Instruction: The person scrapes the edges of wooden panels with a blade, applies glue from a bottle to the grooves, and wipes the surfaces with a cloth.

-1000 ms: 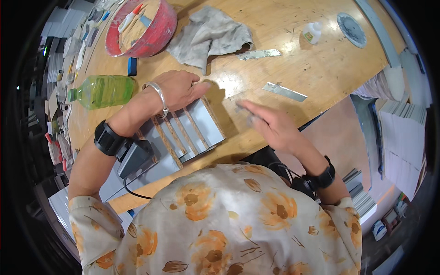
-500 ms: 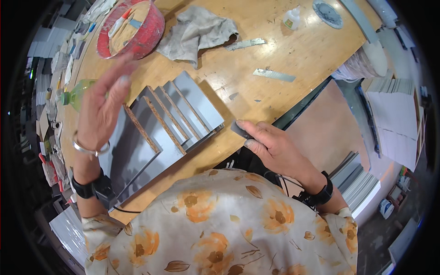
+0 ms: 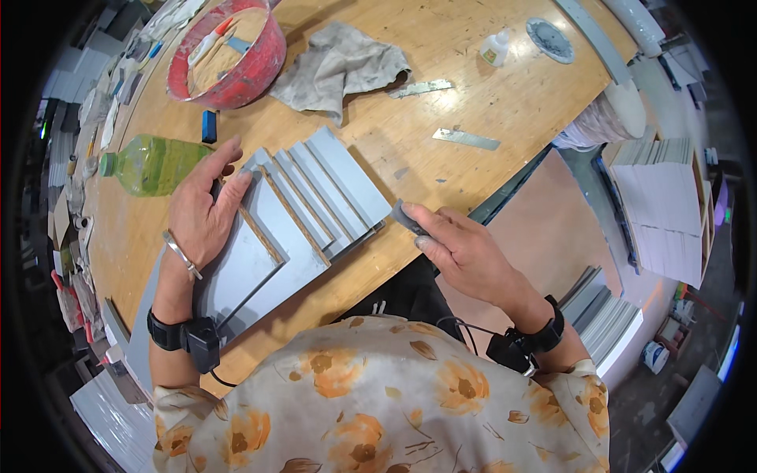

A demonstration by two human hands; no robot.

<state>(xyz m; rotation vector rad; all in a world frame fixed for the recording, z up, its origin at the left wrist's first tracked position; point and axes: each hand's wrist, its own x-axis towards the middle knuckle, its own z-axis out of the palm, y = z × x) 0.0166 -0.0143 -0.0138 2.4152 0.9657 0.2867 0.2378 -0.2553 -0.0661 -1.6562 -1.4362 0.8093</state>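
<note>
Several flat grey panels (image 3: 303, 240) with brown edges lie fanned over each other at the table's front. My left hand (image 3: 206, 211) rests at the left end of these panels, palm down. Its fingers are stretched out and slightly apart, holding nothing. In my right hand (image 3: 469, 252) is a small dark grey sanding pad (image 3: 406, 219), pinched between thumb and fingers. That hand is just right of the panels' right corner, with the pad close to it. Part of the pad is hidden by the fingers.
Beyond my left hand lie a green bottle (image 3: 162, 165) and a blue block (image 3: 208, 126). A red tub (image 3: 260, 75) with powder, a grey rag (image 3: 339, 67), metal strips (image 3: 465, 139) and a small white bottle (image 3: 495, 49) are farther back. Stacked panels (image 3: 658, 205) stand at right.
My left hand has come down from above onto the panels, uncovering the green bottle and the blue block. My right hand keeps the pad and has moved slightly left.
</note>
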